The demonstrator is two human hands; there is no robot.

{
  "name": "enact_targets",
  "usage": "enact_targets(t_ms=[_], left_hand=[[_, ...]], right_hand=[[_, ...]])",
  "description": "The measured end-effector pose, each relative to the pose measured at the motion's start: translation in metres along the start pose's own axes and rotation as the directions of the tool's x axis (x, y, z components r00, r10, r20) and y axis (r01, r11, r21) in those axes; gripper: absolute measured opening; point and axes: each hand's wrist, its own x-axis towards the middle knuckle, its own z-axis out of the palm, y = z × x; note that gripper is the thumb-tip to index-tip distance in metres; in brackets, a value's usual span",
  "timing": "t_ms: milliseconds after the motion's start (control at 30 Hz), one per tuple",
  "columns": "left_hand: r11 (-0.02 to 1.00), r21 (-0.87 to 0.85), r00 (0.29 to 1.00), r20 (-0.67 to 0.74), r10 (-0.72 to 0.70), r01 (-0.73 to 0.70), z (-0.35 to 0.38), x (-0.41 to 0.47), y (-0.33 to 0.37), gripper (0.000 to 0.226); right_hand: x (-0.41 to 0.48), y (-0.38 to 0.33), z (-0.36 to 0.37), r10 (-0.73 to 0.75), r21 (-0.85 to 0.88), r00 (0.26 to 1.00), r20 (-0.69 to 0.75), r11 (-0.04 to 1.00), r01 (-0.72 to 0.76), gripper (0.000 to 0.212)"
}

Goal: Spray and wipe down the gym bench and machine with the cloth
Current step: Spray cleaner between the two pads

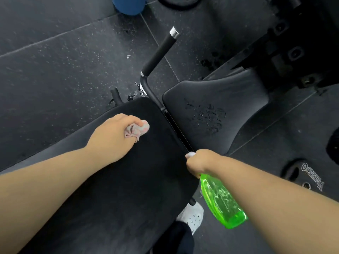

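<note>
Clutching the bunched cloth [141,130], left fingers [139,123] press the surface [146,162]; the seemingly wet seat pad [211,114] lies beyond them, rightward. Right fingers [190,166] grip the spray bottle [222,202].

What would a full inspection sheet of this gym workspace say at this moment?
Surface: black back pad looks dry; seat pad carries spray droplets.
Job's things: pinkish cloth, bunched; green spray bottle, tilted.
Clutter: weight plate on the floor; blue object at the top edge.
Grippers: left hand grips the cloth over the back pad; right hand grips the spray bottle's neck.
Cables: nothing seen.
Surroundings: speckled rubber floor with wet patches; machine handle; white shoe.
</note>
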Motion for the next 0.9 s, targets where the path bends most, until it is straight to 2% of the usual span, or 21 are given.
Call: enact_targets(t_ms=[67, 200, 300, 433, 567, 633, 700, 767, 833, 900], left_hand=[[1.0, 0.013, 1.0, -0.002, 0.002, -0.002, 0.004, 0.004, 0.002, 0.034], [0.998, 0.058, 1.0, 0.001, 0.006, -0.006, 0.011, 0.007, 0.001, 0.034], [0.997, 0.072, 1.0, -0.017, -0.011, 0.013, 0.018, 0.005, 0.003, 0.033], [0.996, 0.087, 1.0, 0.006, 0.009, -0.009, 0.028, 0.001, 0.008, 0.033], [0.993, 0.111, 0.996, 0.084, 0.035, -0.044, 0.043, -0.005, 0.019, 0.033], [0.993, 0.112, 0.993, 0.114, 0.02, -0.033, 0.052, -0.006, 0.027, 0.033], [0.996, 0.094, 0.992, 0.124, -0.003, -0.009, 0.057, -0.006, 0.031, 0.033], [0.997, 0.082, 0.991, 0.132, -0.015, 0.004, 0.059, -0.005, 0.035, 0.031], [0.996, 0.086, 0.988, 0.154, -0.02, 0.007, 0.059, -0.004, 0.035, 0.03], [0.995, 0.096, 0.986, 0.166, -0.023, 0.007, 0.056, -0.004, 0.033, 0.031]], right_hand=[[0.002, 0.003, -0.005, -0.016, 0.1, 0.992, -0.126, 0.995, 0.028, 0.057], [0.017, -0.011, -0.019, -0.068, 0.243, 0.921, -0.384, 0.955, 0.172, 0.007], [0.025, -0.022, -0.021, -0.061, 0.241, 0.907, -0.417, 0.955, 0.176, 0.014], [0.028, -0.007, -0.003, 0.058, 0.229, 0.937, -0.345, 0.973, 0.024, 0.038], [0.021, 0.034, 0.025, 0.107, 0.218, 0.964, -0.244, 0.975, -0.053, 0.044], [0.015, 0.051, 0.034, 0.144, 0.246, 0.961, -0.235, 0.965, -0.085, 0.041], [0.012, 0.054, 0.036, 0.11, 0.25, 0.963, -0.247, 0.967, -0.047, 0.038], [0.01, 0.049, 0.031, 0.013, 0.229, 0.957, -0.289, 0.972, 0.056, 0.028], [0.012, 0.037, 0.021, -0.07, 0.23, 0.926, -0.37, 0.959, 0.165, 0.01], [0.015, 0.019, 0.01, -0.175, 0.211, 0.881, -0.44, 0.934, 0.29, 0.01]])
